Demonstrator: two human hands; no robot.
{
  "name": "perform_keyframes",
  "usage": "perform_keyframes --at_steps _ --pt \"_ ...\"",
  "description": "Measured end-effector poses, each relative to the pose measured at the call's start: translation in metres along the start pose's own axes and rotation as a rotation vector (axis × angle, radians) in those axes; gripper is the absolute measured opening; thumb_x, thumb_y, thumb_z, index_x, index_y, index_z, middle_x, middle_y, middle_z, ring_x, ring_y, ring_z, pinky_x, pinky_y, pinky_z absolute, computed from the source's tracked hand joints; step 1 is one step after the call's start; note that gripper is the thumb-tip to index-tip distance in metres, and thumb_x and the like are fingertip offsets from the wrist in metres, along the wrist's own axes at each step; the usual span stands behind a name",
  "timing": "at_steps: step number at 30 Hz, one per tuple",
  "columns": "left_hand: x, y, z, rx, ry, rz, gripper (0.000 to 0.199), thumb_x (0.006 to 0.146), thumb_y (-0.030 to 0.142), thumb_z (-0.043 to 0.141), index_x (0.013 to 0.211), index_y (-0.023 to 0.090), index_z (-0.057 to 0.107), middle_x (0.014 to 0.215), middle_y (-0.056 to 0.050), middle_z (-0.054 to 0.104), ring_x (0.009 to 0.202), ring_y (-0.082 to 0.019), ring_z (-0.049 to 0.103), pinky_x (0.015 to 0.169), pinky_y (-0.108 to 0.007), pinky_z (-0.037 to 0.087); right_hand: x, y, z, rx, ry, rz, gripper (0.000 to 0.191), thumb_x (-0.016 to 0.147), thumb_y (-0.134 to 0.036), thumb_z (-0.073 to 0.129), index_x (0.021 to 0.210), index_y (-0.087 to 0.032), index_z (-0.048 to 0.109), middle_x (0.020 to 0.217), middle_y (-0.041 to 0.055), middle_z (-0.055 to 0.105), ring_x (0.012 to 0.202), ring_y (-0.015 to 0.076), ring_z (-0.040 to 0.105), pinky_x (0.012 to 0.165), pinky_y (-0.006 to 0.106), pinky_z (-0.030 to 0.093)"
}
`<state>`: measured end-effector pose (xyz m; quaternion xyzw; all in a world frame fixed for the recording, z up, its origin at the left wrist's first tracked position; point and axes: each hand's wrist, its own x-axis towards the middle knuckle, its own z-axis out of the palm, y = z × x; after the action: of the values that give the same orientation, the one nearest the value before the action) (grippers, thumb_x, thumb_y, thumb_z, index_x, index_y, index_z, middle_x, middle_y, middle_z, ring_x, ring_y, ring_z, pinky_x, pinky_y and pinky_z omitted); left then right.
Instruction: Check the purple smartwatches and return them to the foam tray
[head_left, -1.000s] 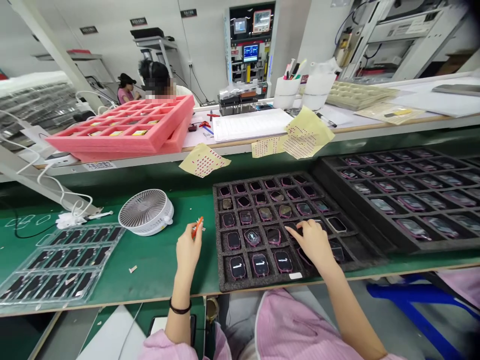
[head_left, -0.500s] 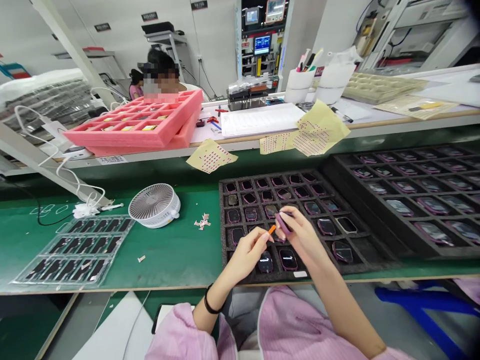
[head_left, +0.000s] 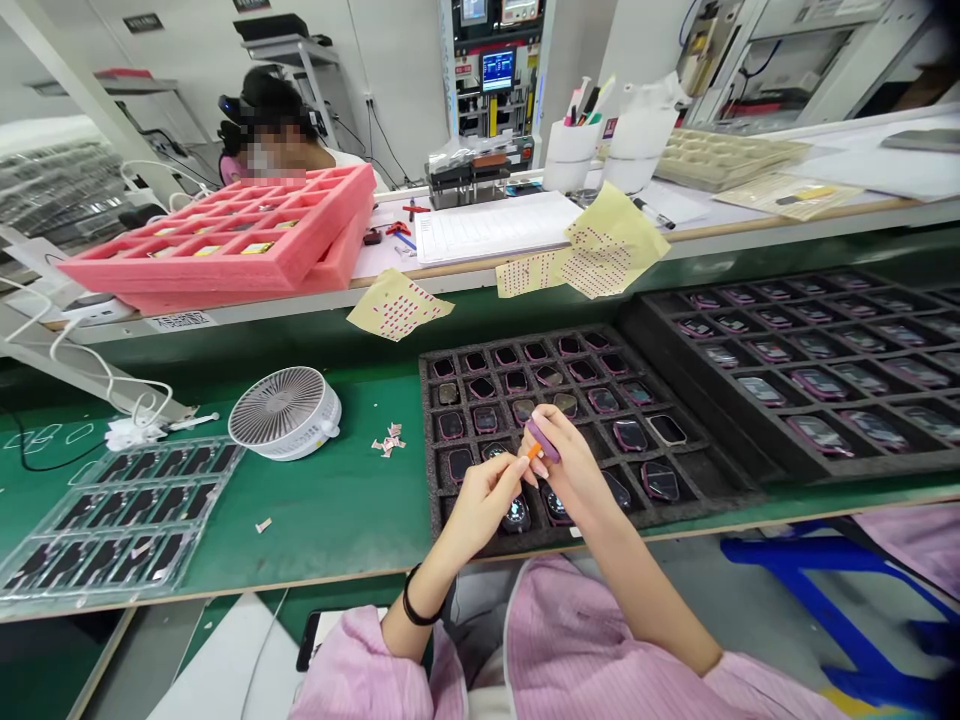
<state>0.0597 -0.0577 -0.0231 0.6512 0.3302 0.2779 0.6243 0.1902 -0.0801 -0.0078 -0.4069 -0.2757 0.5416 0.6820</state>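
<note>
Pinching a curved purple frame (head_left: 542,440), the right hand (head_left: 570,468) sits beside the left hand (head_left: 480,508), clamped on an orange sliver (head_left: 534,452).

1. The left hand (head_left: 480,505) sits low and angled up to the right, its thumb and fingers pinched closed, with the fingertips (head_left: 511,465) drawn to a point.
2. The right hand (head_left: 570,470) stands a little higher, turned in toward the left, thumb and forefinger pinched together and the other fingers loosely curled.
3. The two hands are right beside each other at the fingertips — whether they touch is hard to tell.
4. The left forearm (head_left: 431,585) slants in from the lower left, a black band (head_left: 411,607) around its wrist.
5. The right forearm (head_left: 645,590) rises from the lower right — both arms are bare up to their pink sleeves (head_left: 352,665).
</note>
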Motion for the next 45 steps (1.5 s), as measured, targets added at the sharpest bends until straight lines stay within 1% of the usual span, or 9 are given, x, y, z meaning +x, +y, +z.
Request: perform_keyframes --at_steps 6,11,18,23,27,33,38,41,45 --pt "0.002 0.008 -0.008 -0.046 -0.060 0.000 0.049 0.086 0.059 0.050 0.072 0.013 0.062 0.044 0.008 0.033 0.040 -0.005 0.024 0.042 -0.021 0.018 0.000 0.005 -0.003 -0.048 -0.027 0.008 0.032 0.076 -0.044 0.073 0.079 -0.022 0.050 0.048 -0.0114 0.039 0.034 0.0026 0.023 0.034 0.017 0.014" --pt "0.004 0.004 -0.005 -0.099 -0.069 0.017 0.054 0.082 0.065 0.051 0.068 0.013 0.061 0.041 0.008 0.033 0.038 -0.004 0.023 0.040 -0.020 0.017 0.003 0.012 0.001 0.248 -0.092 0.224 0.041 0.067 -0.042 0.078 0.067 -0.022 0.043 0.047 -0.0118 0.035 0.035 0.0025 0.014 0.033 0.017 0.020" --pt "0.007 -0.005 -0.001 -0.134 0.000 0.005 0.053 0.082 0.065 0.051 0.065 0.016 0.053 0.044 0.008 0.035 0.040 -0.005 0.028 0.042 -0.019 0.024 0.003 0.020 -0.004 0.269 -0.042 0.231 0.040 0.067 -0.041 0.078 0.062 -0.020 0.044 0.042 -0.0114 0.032 0.032 0.0018 0.015 0.033 0.017 0.019" --pt "0.007 -0.007 0.006 -0.120 0.093 0.055 0.046 0.080 0.061 0.057 0.071 0.015 0.054 0.063 0.001 0.054 0.057 -0.009 0.048 0.057 -0.022 0.040 -0.009 0.027 -0.002 0.017 0.095 0.101 0.034 0.069 -0.043 0.078 0.087 -0.024 0.057 0.061 -0.0060 0.052 0.043 0.0066 0.038 0.037 0.018 0.027" --pt "0.003 -0.006 0.000 -0.047 0.103 0.024 0.049 0.083 0.060 0.053 0.064 0.015 0.051 0.054 0.005 0.041 0.049 -0.007 0.034 0.049 -0.021 0.028 -0.008 0.030 -0.013 -0.186 0.069 0.035 0.032 0.076 -0.050 0.070 0.090 -0.026 0.054 0.062 -0.0059 0.050 0.047 0.0091 0.042 0.040 0.019 0.030" --pt "-0.006 -0.015 -0.067 0.423 0.462 0.013 0.040 0.089 0.043 0.050 0.059 0.017 0.045 0.053 0.005 0.035 0.050 -0.008 0.034 0.051 -0.022 0.024 0.015 0.007 -0.086 -0.844 0.343 -0.304 0.035 0.081 -0.056 0.056 0.094 -0.024 0.054 0.088 0.0043 0.061 0.071 0.0185 0.056 0.064 0.031 0.045" --pt "-0.008 -0.026 -0.109 0.798 0.610 -0.201 0.016 0.089 0.031 0.054 0.080 0.018 0.057 0.066 -0.002 0.060 0.063 -0.018 0.057 0.060 -0.025 0.035 0.028 0.006 -0.130 -1.268 0.186 -0.395 0.036 0.086 -0.058 0.044 0.089 -0.023 0.055 0.087 0.0081 0.066 0.080 0.0258 0.061 0.076 0.038 0.045" --pt "-0.008 -0.023 -0.100 0.821 0.577 -0.149 0.019 0.091 0.036 0.053 0.094 0.018 0.058 0.081 -0.005 0.067 0.073 -0.020 0.063 0.065 -0.026 0.040 0.032 0.015 -0.133 -1.411 0.047 -0.423 0.037 0.090 -0.055 0.039 0.084 -0.024 0.057 0.080 0.0078 0.066 0.077 0.0273 0.060 0.074 0.041 0.045" --pt "-0.007 -0.013 -0.066 0.827 0.317 0.015 0.023 0.092 0.041 0.052 0.089 0.019 0.059 0.073 -0.001 0.063 0.066 -0.016 0.059 0.062 -0.024 0.039 0.029 0.012 -0.138 -1.504 0.030 -0.522 0.034 0.094 -0.047 0.039 0.086 -0.022 0.061 0.087 0.0093 0.066 0.084 0.0272 0.059 0.078 0.041 0.044"
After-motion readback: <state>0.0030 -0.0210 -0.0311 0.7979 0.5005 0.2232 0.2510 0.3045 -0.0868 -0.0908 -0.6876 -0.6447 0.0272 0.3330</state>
